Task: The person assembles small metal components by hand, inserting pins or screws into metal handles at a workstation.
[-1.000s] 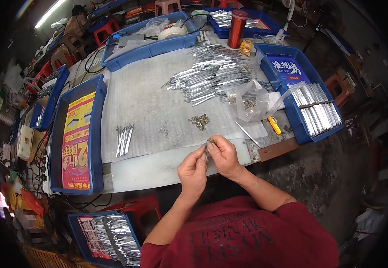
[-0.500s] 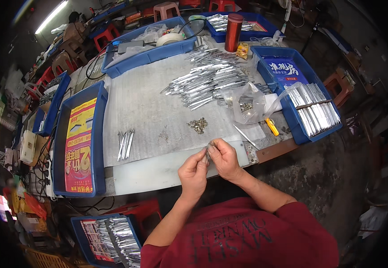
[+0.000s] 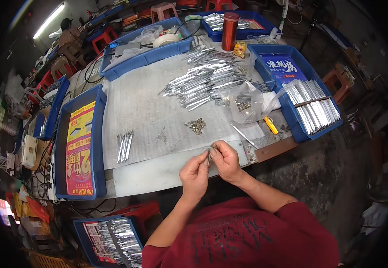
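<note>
1. Now pinching a small grayish piece (image 3: 210, 154), mostly hidden, between the fingers of the left hand (image 3: 194, 175) and right hand (image 3: 227, 163).
2. Holding it near the white board (image 3: 158, 175).
3. Facing a pile of small brassy parts (image 3: 196, 126) on the pale sheet (image 3: 136, 98).

Cannot identify the small grey piece (image 3: 210, 157) toward five o'clock, mostly covered by the bare left hand (image 3: 195, 177) and bare right hand (image 3: 226, 162). Cannot count the loose brass-coloured metal bits (image 3: 196, 126) at the dial's centre. See the blue plastic tray (image 3: 82, 241) at seven and dark-red cloth shirt (image 3: 287, 232) at five cut off by the lower edge. Cannot make out the dim person (image 3: 70, 35) at ten.
</note>
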A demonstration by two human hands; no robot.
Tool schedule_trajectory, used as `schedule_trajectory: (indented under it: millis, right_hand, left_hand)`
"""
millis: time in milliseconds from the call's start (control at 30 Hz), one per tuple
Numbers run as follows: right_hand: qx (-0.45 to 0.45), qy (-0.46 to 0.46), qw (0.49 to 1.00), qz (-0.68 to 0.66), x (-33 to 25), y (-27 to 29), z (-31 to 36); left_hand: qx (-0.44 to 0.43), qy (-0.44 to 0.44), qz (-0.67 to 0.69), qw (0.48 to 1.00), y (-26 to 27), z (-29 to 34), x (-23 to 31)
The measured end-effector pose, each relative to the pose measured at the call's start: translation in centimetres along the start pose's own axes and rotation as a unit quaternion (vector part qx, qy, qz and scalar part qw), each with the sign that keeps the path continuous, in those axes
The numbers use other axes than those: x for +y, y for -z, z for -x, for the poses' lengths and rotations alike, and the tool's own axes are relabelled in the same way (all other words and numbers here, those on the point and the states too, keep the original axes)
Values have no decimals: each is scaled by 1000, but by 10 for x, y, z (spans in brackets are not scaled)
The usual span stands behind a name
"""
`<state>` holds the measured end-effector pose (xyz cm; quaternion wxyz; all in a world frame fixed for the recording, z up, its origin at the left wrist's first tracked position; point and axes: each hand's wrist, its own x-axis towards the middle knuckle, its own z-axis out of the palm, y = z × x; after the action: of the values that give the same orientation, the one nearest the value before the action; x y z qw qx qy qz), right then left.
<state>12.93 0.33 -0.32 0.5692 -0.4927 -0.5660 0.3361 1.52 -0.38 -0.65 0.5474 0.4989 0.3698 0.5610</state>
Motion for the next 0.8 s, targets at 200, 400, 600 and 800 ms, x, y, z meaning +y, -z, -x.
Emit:
schedule_trajectory:
  millis: [200, 400, 600, 800]
  right_hand:
    - [6, -27, 1000, -10, 4, -1, 1]
    - [-14, -19, 1000, 17, 6, 10, -1]
    - [17, 1, 996, 90, 1, 39, 0]
    - [42, 27, 994, 102, 14, 49, 12]
  left_hand:
    - [4, -29, -18, 999, -2, -1, -7]
    - [-14, -131, -217, 967, 4, -7, 1]
    - [-39, -169, -373, 911, 31, -13, 11]
    - [-141, -153, -500, 841, 33, -14, 24]
